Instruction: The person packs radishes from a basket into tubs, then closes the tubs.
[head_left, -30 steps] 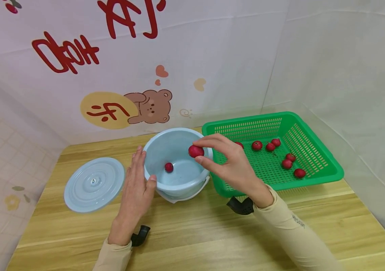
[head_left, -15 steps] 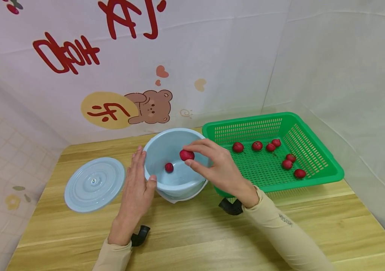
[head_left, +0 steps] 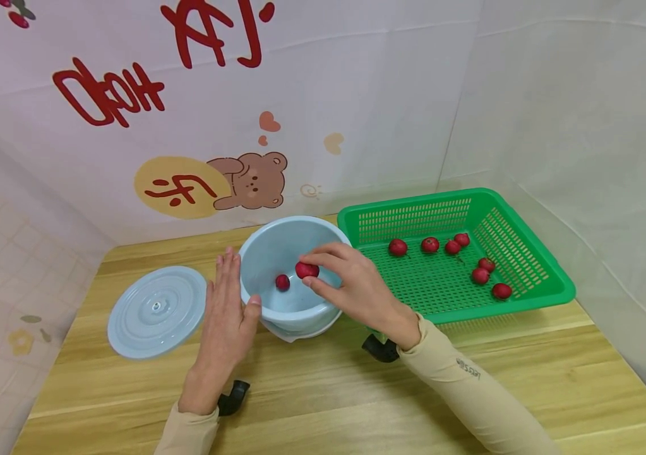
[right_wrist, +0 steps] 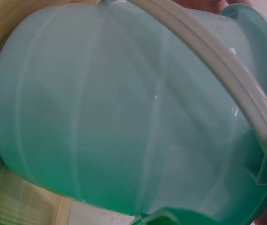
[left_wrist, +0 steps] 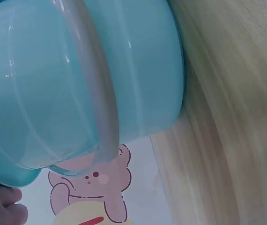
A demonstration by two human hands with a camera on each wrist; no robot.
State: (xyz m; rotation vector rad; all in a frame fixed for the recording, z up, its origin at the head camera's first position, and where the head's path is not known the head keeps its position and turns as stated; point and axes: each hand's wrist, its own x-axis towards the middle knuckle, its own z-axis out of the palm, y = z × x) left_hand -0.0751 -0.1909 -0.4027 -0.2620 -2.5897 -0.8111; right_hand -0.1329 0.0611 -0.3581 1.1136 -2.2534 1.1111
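Note:
My right hand (head_left: 365,291) pinches a round red radish (head_left: 307,270) between thumb and fingers, inside the mouth of the light blue bucket (head_left: 254,243). Another radish (head_left: 282,282) lies on the bucket's bottom. Against the left side of the bucket's rim rests my left hand (head_left: 227,325), its fingers straight and its thumb at the near edge. In the left wrist view, the bucket wall (left_wrist: 143,61) and its pale handle (left_wrist: 98,79) fill much of the frame. The right wrist view shows mostly the bucket's outside (right_wrist: 110,108) and the handle (right_wrist: 218,65).
A green slotted basket (head_left: 550,272) with several radishes (head_left: 429,245) stands to the right of the bucket. The round blue lid (head_left: 158,316) lies at the left on the wooden table (head_left: 311,404). Behind stands a printed white wall covering (head_left: 379,114).
My right hand has moved left and lower with the radish, from over the bucket's right rim into its mouth. My left hand stays at the rim.

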